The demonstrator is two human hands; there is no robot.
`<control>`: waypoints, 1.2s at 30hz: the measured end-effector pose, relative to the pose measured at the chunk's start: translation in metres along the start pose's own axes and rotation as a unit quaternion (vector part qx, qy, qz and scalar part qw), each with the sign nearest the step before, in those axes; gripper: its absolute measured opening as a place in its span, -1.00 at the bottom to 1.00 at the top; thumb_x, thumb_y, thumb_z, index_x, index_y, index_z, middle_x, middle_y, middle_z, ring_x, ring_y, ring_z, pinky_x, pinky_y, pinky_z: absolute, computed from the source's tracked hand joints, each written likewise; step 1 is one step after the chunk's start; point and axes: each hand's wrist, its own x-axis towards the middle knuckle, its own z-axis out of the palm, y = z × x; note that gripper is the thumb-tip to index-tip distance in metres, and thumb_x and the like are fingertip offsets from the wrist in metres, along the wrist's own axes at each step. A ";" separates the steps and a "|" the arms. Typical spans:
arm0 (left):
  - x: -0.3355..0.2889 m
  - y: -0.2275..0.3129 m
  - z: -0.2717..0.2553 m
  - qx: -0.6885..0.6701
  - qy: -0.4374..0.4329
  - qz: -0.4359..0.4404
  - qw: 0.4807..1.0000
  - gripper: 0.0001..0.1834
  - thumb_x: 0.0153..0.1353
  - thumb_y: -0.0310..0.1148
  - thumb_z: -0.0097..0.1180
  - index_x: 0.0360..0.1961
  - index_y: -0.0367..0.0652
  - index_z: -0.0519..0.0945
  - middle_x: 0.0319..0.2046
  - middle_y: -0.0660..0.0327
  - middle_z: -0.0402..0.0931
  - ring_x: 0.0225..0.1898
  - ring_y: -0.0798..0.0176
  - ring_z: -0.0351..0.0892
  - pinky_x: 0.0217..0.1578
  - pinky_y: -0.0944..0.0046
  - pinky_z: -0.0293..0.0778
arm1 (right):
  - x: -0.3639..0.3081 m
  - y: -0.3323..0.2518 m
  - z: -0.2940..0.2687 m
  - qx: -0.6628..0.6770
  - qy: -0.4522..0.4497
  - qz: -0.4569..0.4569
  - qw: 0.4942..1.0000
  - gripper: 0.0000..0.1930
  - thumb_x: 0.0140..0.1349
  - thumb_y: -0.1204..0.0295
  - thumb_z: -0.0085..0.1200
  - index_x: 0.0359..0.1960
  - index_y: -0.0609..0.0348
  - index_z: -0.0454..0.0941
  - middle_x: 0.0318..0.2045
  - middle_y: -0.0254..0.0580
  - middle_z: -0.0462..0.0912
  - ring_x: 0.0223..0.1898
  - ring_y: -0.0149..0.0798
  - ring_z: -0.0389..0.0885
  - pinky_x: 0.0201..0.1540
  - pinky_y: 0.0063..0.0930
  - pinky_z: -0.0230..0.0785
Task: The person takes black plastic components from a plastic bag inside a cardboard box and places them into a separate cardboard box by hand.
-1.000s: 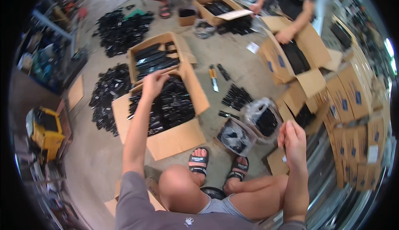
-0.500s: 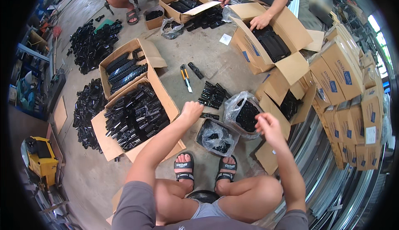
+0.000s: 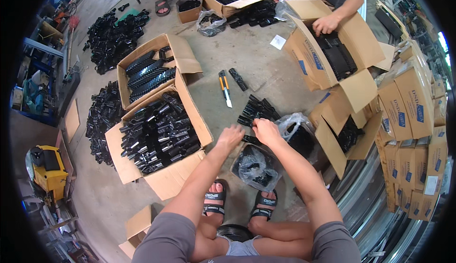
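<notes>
My left hand (image 3: pixel 231 137) has its fingers curled in front of me, just left of a short black part (image 3: pixel 251 140) on the floor. Close by on the right, my right hand (image 3: pixel 267 132) is closed, fingertips toward the left hand. Whatever either hand holds is too small or hidden to make out. Beyond them lies a row of black slotted parts (image 3: pixel 259 109). A clear plastic bag of black pieces (image 3: pixel 300 137) stands right of my right hand, partly hidden by my forearm. Nearer my feet is a plastic-lined container (image 3: pixel 258 168) with small black pieces.
Two open cartons (image 3: pixel 206 132) of black parts stand left, beside loose black piles (image 3: pixel 102 125). An orange-black utility knife (image 3: pixel 225 89) and another black part (image 3: pixel 238 79) lie ahead. A co-worker's hand (image 3: pixel 326 24) reaches into a carton (image 3: pixel 304 56). Stacked cartons (image 3: pixel 399 111) stand right.
My right hand has moved left from beside the plastic bag to close beside my left hand. The whole view has shifted, with things now lying farther right. The left hand stays near the short black part.
</notes>
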 end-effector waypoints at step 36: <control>-0.041 -0.001 -0.060 -0.120 -0.029 -0.120 0.985 -0.75 0.04 -0.39 0.25 -0.23 -0.25 0.66 -0.20 -0.12 0.68 -0.12 -0.11 0.72 -0.14 0.01 0.65 | -0.023 -0.019 -0.038 -0.109 0.014 0.075 0.991 -0.62 0.04 0.53 0.28 -0.09 0.32 0.47 0.01 0.24 0.47 0.06 0.23 0.54 0.08 0.00 0.51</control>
